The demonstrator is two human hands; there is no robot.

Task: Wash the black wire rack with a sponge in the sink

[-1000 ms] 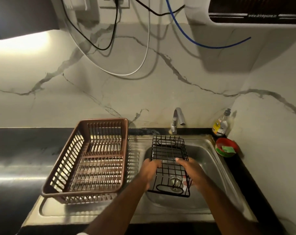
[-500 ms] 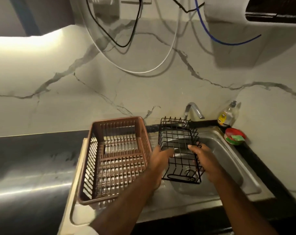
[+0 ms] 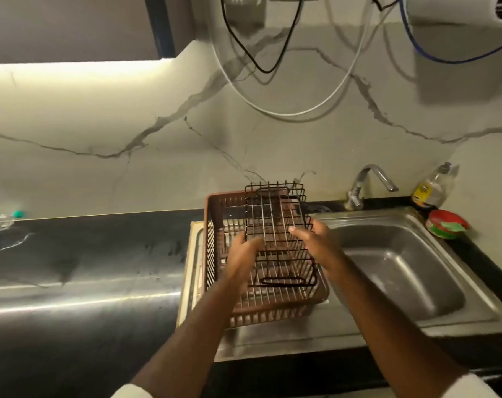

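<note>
The dark polished stone table (image 3: 86, 254) is carrying a stainless steel sink (image 3: 416, 282) with a drainboard on its left side. A brown slatted plastic dish basket (image 3: 211, 225) is sitting on that drainboard. The black wire rack (image 3: 272, 214) is being held over this basket, left of the basin and tilted with its far end higher. Whether it is touching the basket cannot be told.

Both forearms are reaching forward from the lower edge, where white sleeves are being cut off by the frame. The left hand (image 3: 242, 257) is gripping the rack's left side, with its fingers (image 3: 254, 242) curling round the wires. The right hand (image 3: 320, 245) is gripping the right side, fingers bending over the top wires; its palm is being hidden by the rack.

A clear soap bottle (image 3: 432, 186) and a red bowl (image 3: 438, 229) holding a green sponge (image 3: 452, 226) are standing beside the basin's far right corner.
</note>
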